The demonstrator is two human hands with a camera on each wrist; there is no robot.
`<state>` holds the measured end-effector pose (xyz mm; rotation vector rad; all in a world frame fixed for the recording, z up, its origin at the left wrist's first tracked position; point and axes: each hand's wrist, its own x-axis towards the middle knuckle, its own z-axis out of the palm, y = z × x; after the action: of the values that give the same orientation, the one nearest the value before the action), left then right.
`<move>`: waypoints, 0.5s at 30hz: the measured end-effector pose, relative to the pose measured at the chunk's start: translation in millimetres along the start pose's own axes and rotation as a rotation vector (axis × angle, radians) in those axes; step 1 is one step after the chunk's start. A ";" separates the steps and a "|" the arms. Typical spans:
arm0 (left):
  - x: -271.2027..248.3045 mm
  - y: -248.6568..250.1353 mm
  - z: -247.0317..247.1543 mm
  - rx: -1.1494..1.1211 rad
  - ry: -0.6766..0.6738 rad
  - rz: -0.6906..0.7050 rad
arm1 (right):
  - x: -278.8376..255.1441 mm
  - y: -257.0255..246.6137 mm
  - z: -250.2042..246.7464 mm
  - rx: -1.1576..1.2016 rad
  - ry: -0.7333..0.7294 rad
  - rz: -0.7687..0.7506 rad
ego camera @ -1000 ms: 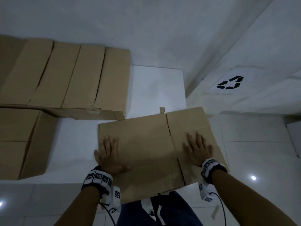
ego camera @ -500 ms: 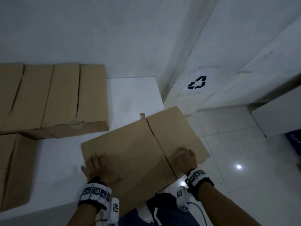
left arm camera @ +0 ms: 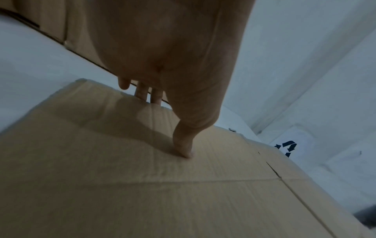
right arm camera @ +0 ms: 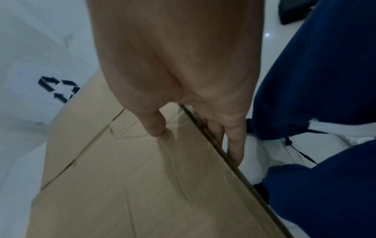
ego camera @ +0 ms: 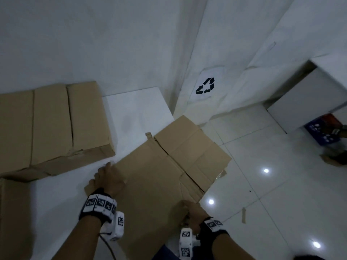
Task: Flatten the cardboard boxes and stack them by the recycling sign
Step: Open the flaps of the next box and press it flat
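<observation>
Whereas both hands lay flat on it a sec ago, the left hand (ego camera: 108, 178) now pinches the flattened box (ego camera: 161, 177) at its 9 o'clock edge, thumb on top w/ fingers (left arm camera: 142, 92) curled over, and the right hand (ego camera: 189, 211) grips the 5 o'clock edge. Box lies partly on the white surface (ego camera: 135, 113), its far corner overhanging the floor toward the recycling sign (ego camera: 205, 86) at 1 o'clock. Prob. flattening's done & carry to the sign comes next; two unflattened boxes (ego camera: 50, 126) wait at 10 o'clock.
</observation>
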<state>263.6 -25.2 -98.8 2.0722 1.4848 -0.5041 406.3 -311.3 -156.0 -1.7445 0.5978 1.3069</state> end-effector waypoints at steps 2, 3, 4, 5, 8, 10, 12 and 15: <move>-7.5 -0.4 -1.2 0.092 -0.023 -0.016 | 8.3 5.2 -5.8 0.011 0.003 -0.040; -8.3 -1.9 -0.8 0.130 -0.019 -0.016 | 24.3 12.4 -12.3 0.015 -0.006 -0.039; -8.0 -3.6 -2.1 0.170 -0.012 -0.001 | 23.7 13.7 -16.0 0.031 -0.025 -0.029; -8.7 -2.6 -5.1 0.190 -0.016 0.019 | 16.7 10.7 -16.2 0.074 -0.031 0.002; -8.1 -0.7 -9.1 0.159 -0.043 0.112 | -12.8 2.1 -13.9 0.156 0.000 0.002; -14.7 6.5 -8.3 0.074 -0.043 0.199 | -21.7 -1.9 -19.6 0.178 0.007 0.002; -27.4 21.0 -6.0 0.028 -0.007 0.274 | -18.1 -3.7 -32.4 0.173 0.011 -0.013; -52.4 58.3 0.7 -0.003 0.072 0.307 | -3.7 -10.0 -63.5 0.220 0.005 -0.057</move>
<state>301.8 -79.3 -56.8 2.2832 1.1726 -0.3099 446.2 -360.3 -143.4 -1.5734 0.6640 1.1517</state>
